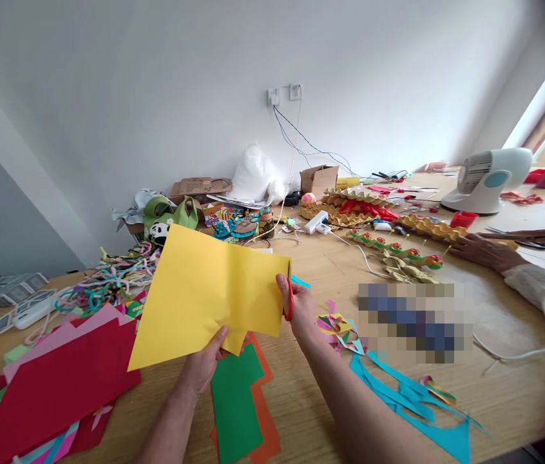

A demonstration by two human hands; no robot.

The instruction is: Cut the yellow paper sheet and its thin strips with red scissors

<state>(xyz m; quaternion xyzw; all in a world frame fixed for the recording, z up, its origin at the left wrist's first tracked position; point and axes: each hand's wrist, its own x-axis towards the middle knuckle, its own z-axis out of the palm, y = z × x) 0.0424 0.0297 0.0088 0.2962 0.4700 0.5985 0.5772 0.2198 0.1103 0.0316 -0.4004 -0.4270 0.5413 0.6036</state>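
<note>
Paper (190, 290), yellow and apparently only part-cut, is held above the table (304, 425), pinched in the left hand (205, 364), with red scissors (290, 301) gripped in the right hand (301, 309) at its edge, while blue scraps (451, 439) lie already cut.

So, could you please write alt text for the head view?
A left hand holds a yellow sheet above a cluttered wooden table, while the right hand holds red-handled scissors at the sheet's right edge. Green paper and blue scraps lie below.

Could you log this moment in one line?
left hand: holding yellow paper | right hand: red-handled scissors at paper's edge | table: green paper
</note>
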